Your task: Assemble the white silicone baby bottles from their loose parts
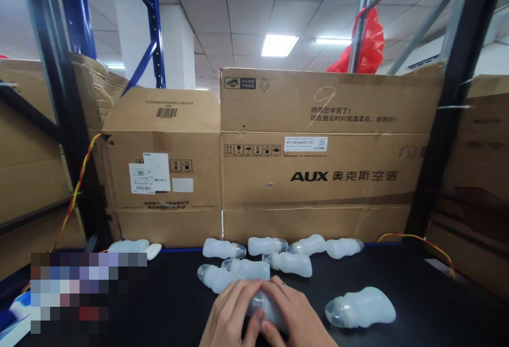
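Note:
A translucent white baby bottle (274,312) with a clear cap is between my two hands at the bottom middle. My left hand (227,312) is closed round its left side, by the cap. My right hand (300,310) wraps the other side, and a ring shows on one of its fingers. The lower part of this bottle is hidden. Just beyond my fingers, a similar bottle (217,278) lies on its side, partly covered by my left hand. To the right of my hands another capped bottle (366,307) lies apart on the black table (429,315).
Several more bottles (264,245) lie along the back, before a tall cardboard box panel (318,188). At the far left are another bottle (129,246) and a blurred-out patch (75,288). Dark rack posts (449,98) stand on both sides, with red-yellow wires (421,240).

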Motion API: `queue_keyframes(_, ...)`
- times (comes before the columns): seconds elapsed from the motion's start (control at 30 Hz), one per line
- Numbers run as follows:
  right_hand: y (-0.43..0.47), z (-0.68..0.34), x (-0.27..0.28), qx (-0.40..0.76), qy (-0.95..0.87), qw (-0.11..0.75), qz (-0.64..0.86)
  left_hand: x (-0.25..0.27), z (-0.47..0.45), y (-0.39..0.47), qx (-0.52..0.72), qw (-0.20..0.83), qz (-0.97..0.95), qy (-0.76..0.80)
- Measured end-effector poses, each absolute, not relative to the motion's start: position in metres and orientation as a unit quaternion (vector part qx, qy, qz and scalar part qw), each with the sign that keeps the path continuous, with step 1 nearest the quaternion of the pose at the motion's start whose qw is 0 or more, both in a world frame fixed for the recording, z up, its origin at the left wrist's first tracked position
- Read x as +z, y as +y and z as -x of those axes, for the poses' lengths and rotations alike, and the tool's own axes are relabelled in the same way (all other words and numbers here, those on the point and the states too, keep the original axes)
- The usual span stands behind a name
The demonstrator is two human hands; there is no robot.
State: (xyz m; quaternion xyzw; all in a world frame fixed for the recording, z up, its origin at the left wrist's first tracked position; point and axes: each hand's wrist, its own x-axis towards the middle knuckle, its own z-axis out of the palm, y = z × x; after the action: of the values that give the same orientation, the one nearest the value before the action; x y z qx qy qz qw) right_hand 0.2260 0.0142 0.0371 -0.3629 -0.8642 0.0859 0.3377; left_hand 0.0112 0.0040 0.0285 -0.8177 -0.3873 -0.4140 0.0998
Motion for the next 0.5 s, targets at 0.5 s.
queue_keyframes(0.5, 0.025, -0.219, 0.040, 0.381, -0.590, 0.556, 0.445, 0.084, 0.063, 0.017, -0.279, 0.177, 0.767, -0.550)
